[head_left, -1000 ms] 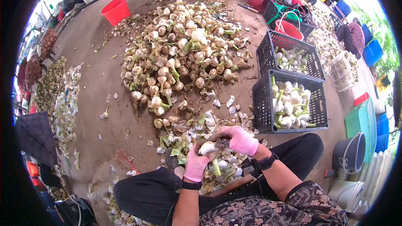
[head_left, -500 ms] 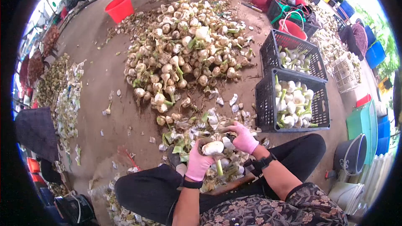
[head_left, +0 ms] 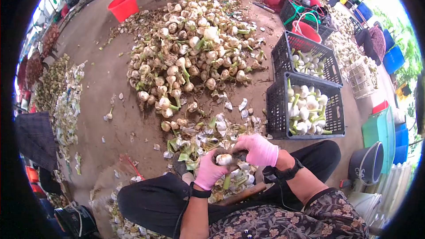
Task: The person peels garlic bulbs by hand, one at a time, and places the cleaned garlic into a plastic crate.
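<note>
The left hand, in a pink glove with darkened fingers, is clamped around a garlic bulb, thumb on the near side and fingers curled around the far side. The bulb is above the peelings, between the person's bent legs. Its stem sticks out below the grip and points back toward the person's body, so the long axis runs roughly away from the body, the rounded white end farther off and the stem end nearer, leaning slightly to the right. The right hand, gloved alike, is at the bulb's right side with its fingers bent inward; whether they are closed on skin or only lie against the bulb cannot be told. A wooden handle lies slanted beneath the hands. Ahead is a large heap of untrimmed garlic on the ground. To the right, the near crate holds whiter bulbs with short green stems pointing various ways, and the far crate behind it holds more, with a red bucket just beyond.
</note>
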`<state>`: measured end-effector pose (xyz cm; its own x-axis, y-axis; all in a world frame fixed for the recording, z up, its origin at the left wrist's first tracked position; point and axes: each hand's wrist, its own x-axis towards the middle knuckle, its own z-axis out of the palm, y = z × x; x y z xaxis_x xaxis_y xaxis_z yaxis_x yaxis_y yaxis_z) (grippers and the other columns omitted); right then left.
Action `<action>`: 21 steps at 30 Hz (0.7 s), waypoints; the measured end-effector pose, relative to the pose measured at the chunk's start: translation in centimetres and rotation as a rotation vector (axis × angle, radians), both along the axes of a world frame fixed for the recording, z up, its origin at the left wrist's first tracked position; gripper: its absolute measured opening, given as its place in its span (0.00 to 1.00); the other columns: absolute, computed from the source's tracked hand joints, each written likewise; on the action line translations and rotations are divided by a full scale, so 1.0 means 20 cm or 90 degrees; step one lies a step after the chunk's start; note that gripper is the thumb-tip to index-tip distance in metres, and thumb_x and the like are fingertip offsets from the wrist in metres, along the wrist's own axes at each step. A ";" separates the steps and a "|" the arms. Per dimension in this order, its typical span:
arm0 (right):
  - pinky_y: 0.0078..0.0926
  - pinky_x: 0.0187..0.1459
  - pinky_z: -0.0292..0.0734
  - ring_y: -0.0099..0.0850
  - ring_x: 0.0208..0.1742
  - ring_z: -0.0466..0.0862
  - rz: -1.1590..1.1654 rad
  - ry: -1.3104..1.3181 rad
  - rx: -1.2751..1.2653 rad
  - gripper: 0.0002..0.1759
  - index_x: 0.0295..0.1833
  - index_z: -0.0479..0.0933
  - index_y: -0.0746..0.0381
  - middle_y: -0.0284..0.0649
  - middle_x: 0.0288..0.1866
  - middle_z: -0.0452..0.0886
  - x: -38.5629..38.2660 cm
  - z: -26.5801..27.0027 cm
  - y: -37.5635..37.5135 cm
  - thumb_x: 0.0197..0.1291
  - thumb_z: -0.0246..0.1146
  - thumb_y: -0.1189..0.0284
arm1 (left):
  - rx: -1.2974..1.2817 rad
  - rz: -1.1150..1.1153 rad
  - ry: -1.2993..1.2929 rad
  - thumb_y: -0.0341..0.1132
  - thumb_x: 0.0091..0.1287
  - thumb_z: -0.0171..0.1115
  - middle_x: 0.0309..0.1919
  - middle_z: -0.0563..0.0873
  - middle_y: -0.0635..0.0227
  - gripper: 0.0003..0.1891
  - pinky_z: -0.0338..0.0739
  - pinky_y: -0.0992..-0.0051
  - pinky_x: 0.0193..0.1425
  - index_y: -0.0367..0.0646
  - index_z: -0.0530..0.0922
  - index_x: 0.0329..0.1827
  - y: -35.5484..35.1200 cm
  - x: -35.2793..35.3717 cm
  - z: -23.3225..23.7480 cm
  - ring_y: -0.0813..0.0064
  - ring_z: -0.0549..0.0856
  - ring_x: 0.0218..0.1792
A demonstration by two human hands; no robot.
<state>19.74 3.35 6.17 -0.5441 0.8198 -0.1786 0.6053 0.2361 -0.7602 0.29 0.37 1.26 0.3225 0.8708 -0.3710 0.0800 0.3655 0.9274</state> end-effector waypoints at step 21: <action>0.37 0.47 0.75 0.47 0.45 0.80 -0.223 -0.143 -0.003 0.14 0.44 0.80 0.62 0.49 0.40 0.81 0.04 -0.30 -0.04 0.50 0.58 0.78 | 0.076 0.042 -0.056 0.24 0.39 0.79 0.47 0.80 0.63 0.37 0.77 0.73 0.54 0.37 0.68 0.55 -0.03 0.01 -0.04 0.73 0.81 0.48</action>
<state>20.49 2.59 0.20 -0.1794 0.9472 -0.2659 0.7992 -0.0173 -0.6009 0.45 -0.13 0.46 0.2897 0.9274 -0.2366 -0.0246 0.2543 0.9668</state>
